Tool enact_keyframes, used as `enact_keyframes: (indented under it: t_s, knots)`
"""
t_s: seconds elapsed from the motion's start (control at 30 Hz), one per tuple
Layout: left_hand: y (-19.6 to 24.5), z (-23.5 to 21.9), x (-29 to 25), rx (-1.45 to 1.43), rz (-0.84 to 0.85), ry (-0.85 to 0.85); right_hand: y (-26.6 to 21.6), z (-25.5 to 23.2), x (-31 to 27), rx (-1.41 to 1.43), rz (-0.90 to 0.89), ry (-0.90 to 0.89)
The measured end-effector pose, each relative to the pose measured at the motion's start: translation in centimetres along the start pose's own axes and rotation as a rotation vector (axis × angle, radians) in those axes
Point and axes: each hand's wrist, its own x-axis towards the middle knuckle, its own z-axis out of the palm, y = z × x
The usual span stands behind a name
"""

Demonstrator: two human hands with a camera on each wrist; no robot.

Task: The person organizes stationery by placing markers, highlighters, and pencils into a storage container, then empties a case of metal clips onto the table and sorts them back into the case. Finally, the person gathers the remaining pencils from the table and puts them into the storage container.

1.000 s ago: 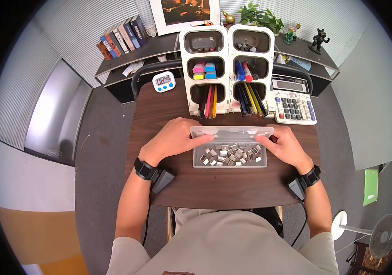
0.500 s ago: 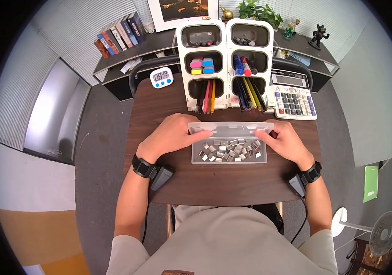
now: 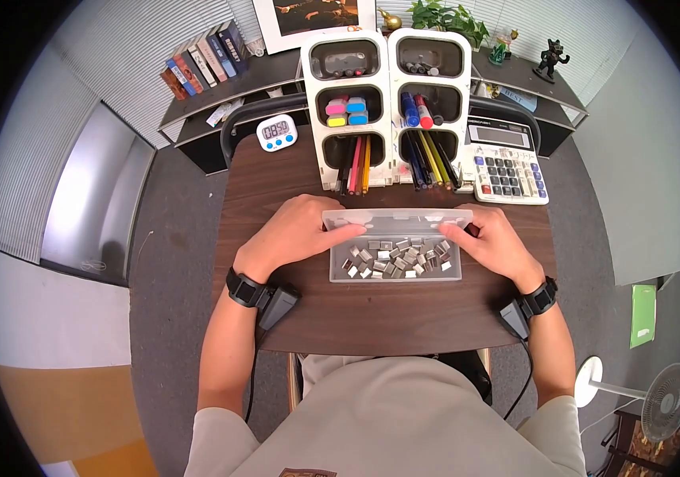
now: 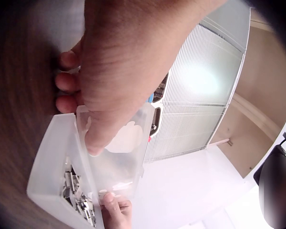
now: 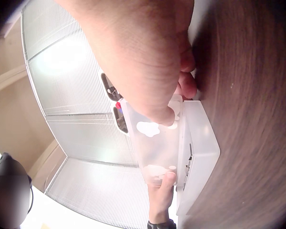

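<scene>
A translucent plastic box [image 3: 395, 279] lies on the table with its hinged lid [image 3: 399, 216] raised at the far side. Inside are several small silver metal clips [image 3: 399, 258], loosely heaped. My left hand [image 3: 292, 230] holds the lid's left end, thumb on its inner face and fingers behind. At the right end my right hand [image 3: 495, 245] grips the lid in the same way, its thumb [image 5: 162, 117] pressed on the plastic. The left wrist view shows the left fingertips [image 4: 66, 82] curled beyond the lid, close over the table.
Behind the box stands a white organizer [image 3: 387, 119] with markers and pencils. A calculator [image 3: 507, 171] sits to its right and a white timer [image 3: 277, 133] to its left. The dark wooden table [image 3: 371, 326] ends close to the person's body.
The whole head view has shifted slightly, so the table and box appear a little higher and further left. Both hands keep their hold on the lid. The timer changes from 08:49 to 08:50.
</scene>
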Motion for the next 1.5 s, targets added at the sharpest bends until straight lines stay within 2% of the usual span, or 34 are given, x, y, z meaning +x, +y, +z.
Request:
enact_keyframes:
  t_s: [0.33,0.57,0.67,0.73,0.8,1.5]
  knots:
    - [0.1,-0.1,0.0,-0.007,0.011,0.013,-0.1,0.0,0.0,0.006,0.029,-0.013]
    - [-0.1,0.1,0.0,-0.018,0.029,0.013,0.3,-0.1,-0.1,-0.029,-0.020,-0.041]
    - [-0.4,-0.2,-0.1,0.056,-0.002,-0.018,0.2,-0.1,0.0,-0.042,-0.050,-0.046]
    - [-0.1,-1.2,-0.2,-0.071,0.058,-0.099,0.1,-0.1,0.1,-0.044,-0.068,-0.042]
    - [-0.2,-1.1,-0.3,-0.080,0.081,-0.087,0.1,-0.1,0.1,-0.065,-0.090,-0.034]
    - [0.1,-1.0,-0.3,-0.056,0.082,-0.096,-0.3,-0.1,0.1,-0.065,-0.055,-0.025]
